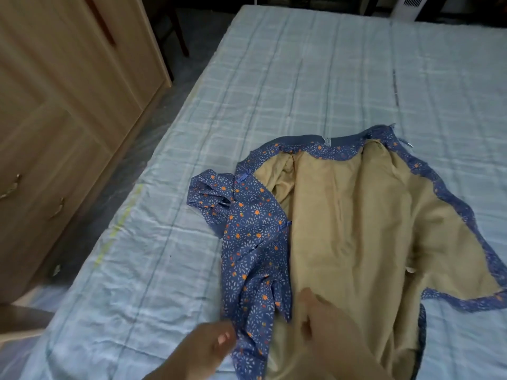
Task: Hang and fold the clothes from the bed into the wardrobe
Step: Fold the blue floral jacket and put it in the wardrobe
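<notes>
A blue jacket (255, 242) with an orange flower print lies spread open on the bed (301, 78), its tan lining (356, 215) facing up. A crumpled sleeve sticks out to the left. My left hand (211, 344) pinches the jacket's blue front edge near the bottom of the view. On the tan lining just right of it rests my right hand (326, 325), blurred, with its fingers laid flat. The light wooden wardrobe (68, 91) stands to the left of the bed, doors closed.
The bed has a pale blue checked cover. A narrow strip of dark floor (131, 165) runs between bed and wardrobe. A white appliance (411, 6) and a dark chair leg (181, 34) stand beyond the bed's far end.
</notes>
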